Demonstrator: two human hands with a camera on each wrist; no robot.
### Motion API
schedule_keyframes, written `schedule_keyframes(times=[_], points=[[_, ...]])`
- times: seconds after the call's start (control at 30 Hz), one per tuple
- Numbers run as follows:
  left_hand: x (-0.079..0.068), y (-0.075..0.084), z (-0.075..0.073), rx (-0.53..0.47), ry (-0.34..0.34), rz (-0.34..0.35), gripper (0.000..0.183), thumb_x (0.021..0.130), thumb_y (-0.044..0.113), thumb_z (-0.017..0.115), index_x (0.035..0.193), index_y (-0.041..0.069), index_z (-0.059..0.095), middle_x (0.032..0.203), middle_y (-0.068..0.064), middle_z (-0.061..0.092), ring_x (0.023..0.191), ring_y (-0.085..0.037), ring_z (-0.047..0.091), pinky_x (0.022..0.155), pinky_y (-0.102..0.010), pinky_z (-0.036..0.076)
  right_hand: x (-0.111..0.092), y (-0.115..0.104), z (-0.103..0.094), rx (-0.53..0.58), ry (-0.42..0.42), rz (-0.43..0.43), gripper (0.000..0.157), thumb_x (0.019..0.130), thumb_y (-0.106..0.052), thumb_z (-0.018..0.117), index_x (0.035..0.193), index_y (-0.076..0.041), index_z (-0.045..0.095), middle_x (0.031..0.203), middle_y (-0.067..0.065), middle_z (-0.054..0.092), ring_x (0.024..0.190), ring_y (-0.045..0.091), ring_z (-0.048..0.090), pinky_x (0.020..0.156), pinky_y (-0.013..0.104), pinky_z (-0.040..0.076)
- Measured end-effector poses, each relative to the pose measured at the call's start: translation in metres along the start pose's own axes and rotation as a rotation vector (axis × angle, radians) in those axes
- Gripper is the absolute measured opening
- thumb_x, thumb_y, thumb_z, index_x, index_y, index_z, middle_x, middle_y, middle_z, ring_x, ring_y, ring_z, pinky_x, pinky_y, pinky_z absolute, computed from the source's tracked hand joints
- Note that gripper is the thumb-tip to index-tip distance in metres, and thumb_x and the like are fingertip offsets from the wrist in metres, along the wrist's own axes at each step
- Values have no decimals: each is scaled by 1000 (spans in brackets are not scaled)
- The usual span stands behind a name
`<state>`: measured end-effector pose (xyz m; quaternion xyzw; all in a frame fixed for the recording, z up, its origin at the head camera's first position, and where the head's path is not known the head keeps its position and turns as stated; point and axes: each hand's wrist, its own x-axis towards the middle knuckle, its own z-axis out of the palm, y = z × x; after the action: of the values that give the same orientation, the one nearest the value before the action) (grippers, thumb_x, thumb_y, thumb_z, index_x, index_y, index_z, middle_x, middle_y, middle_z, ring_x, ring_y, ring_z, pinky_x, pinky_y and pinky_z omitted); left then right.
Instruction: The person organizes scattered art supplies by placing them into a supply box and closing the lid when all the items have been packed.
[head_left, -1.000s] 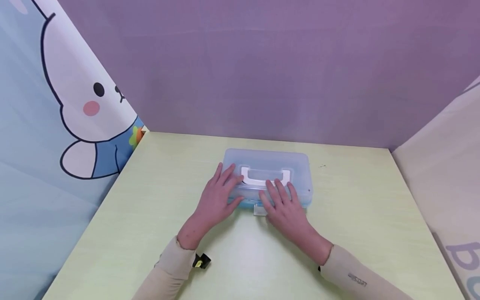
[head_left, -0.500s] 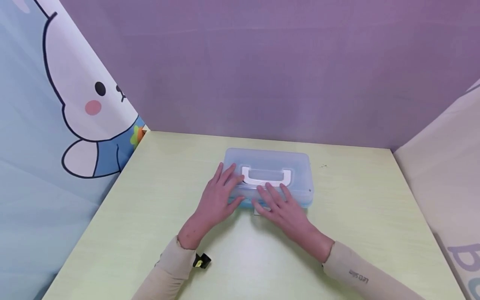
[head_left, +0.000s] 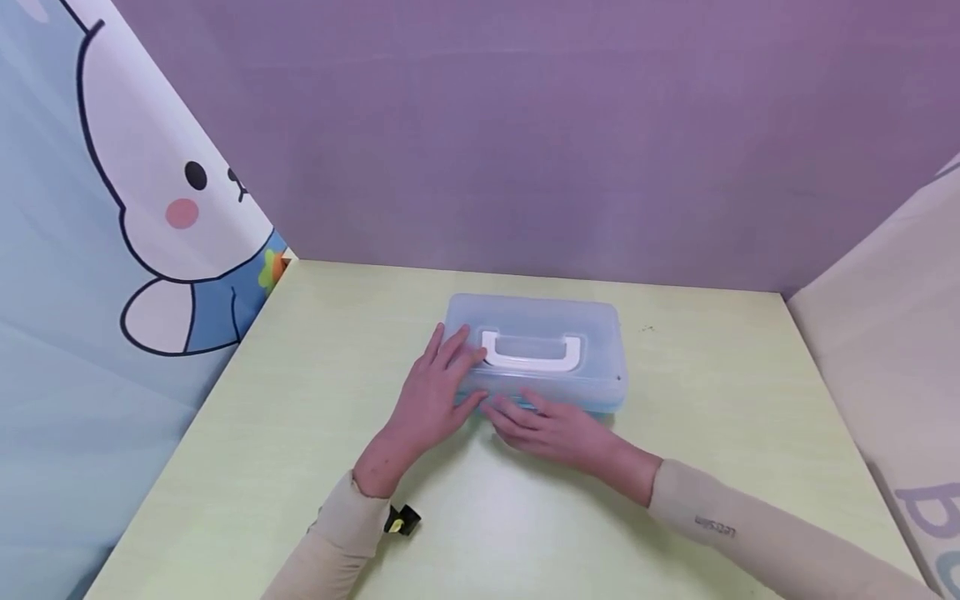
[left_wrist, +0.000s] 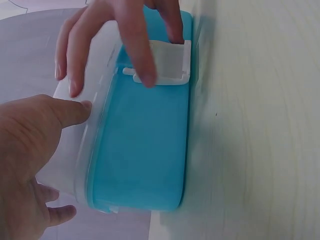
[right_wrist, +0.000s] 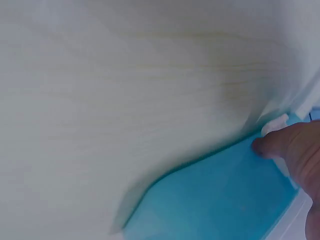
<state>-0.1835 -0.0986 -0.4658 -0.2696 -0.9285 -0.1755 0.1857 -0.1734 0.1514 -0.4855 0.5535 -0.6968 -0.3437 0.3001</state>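
Note:
A box with a clear lid, a white handle and a blue base stands near the back of the table. My left hand rests on the left part of the lid with its fingers spread, thumb at the front edge. At the front of the box, my right hand holds the white latch between forefinger and thumb. The right thumb lies against the latch's side in the right wrist view, while the other fingers hang over the lid edge in the left wrist view.
The pale wooden table carries the box. A purple cloth hangs behind it, a rabbit-print cloth on the left and a whitish cloth on the right. A small black device is at the left wrist.
My right hand has turned and slid left and down, from the lid and handle to the latch on the front. The left hand and the box have stayed in place.

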Motion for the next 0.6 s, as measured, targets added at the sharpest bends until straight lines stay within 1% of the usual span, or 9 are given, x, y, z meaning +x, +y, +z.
schedule_keyframes(times=[0.1,0.2,0.27,0.4,0.47,0.5,0.57,0.6], points=[[0,-1,-1,6,-1,8,55,81,30,80,129,16,57,146,-17,41,137,-49,26,95,-56,45,6,0,-1,-36,-11,-32,55,94,-32,54,147,-29,39,160,5,15,146,28,11,115,48,17],[0,-2,-1,16,-10,13,55,81,31,79,130,16,57,146,-17,41,137,-49,27,99,-55,42,8,0,0,-50,-34,-53,53,94,-35,55,145,-30,42,161,6,13,147,28,9,115,49,16],[0,-2,-1,21,-13,13,56,82,31,79,130,16,57,146,-17,41,137,-49,27,100,-54,41,7,0,1,-41,-44,-66,51,94,-36,55,144,-30,45,161,6,13,147,28,9,115,49,15],[-1,-2,0,17,-14,7,55,82,32,78,130,17,57,147,-16,41,137,-48,26,98,-55,43,5,1,4,-3,-62,-99,50,96,-35,53,145,-29,44,161,5,15,147,29,9,115,50,12],[-1,-3,0,11,-11,8,55,82,33,78,130,17,57,146,-16,41,137,-48,26,97,-55,43,2,2,4,16,-50,-120,49,97,-32,51,145,-27,42,159,5,20,146,30,12,115,52,13],[-1,-3,-1,7,-10,10,55,82,33,78,130,17,57,146,-16,41,138,-48,26,98,-55,43,1,3,4,25,-34,-127,47,98,-28,49,145,-25,42,158,5,24,145,30,16,115,52,15],[0,-4,-1,2,-4,25,54,83,34,77,130,15,57,145,-16,43,138,-44,28,103,-54,38,-2,2,4,54,19,-125,42,100,-18,39,142,-22,45,151,5,36,140,29,27,114,50,20],[0,-4,-1,-1,0,34,54,83,33,77,129,14,57,144,-16,44,138,-42,29,106,-52,34,-2,2,4,75,50,-115,41,101,-12,33,139,-19,47,146,6,43,136,28,34,112,49,25]])
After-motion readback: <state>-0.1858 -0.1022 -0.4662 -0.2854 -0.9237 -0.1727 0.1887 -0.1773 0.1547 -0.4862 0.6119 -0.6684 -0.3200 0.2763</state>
